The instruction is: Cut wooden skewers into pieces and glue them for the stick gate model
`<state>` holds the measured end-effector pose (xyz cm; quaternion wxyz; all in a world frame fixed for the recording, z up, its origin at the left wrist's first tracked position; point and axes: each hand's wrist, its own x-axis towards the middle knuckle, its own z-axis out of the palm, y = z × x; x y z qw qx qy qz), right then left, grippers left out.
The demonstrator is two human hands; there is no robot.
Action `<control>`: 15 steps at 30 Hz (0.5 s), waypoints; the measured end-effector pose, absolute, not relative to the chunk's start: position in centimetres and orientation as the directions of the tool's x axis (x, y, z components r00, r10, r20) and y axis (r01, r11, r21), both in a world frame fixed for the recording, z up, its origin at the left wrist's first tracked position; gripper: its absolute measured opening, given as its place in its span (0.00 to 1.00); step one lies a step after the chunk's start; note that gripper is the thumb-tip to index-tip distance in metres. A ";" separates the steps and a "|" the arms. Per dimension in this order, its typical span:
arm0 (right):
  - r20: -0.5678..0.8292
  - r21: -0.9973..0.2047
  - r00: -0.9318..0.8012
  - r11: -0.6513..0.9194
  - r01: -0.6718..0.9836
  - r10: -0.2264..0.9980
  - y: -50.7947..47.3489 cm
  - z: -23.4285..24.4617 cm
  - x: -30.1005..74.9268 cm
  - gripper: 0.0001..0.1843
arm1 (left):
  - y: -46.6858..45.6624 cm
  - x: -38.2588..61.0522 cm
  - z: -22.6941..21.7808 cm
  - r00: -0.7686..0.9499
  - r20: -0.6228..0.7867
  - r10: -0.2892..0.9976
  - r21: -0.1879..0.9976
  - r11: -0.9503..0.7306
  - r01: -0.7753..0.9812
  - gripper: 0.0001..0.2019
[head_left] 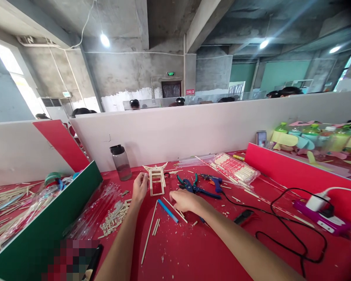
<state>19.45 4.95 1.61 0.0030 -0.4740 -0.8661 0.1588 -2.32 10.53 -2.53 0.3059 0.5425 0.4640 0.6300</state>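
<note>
A small frame built from pale wooden sticks, with an upswept top, stands upright on the red table. My left hand is just left of it, fingers curled; whether they touch the frame or hold anything is hidden. To the right of the frame, my right hand is low over the table with its fingers bent down and together. What is in them, if anything, does not show. A thin stick runs under that hand, beside a blue rod. Several short sticks and a long one lie nearer me.
Pliers and a blue glue gun lie right of centre, its black cord looping toward a purple power strip. Cut sticks are heaped at left, below a dark-lidded bottle. Green and red dividers flank the table.
</note>
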 end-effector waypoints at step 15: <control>-0.227 -0.210 -0.622 0.586 0.782 0.749 2.6 3.3 17.4 0.28 | 9.8 -2.7 -3.8 -0.373 0.332 0.866 0.943 -0.304 0.134 0.18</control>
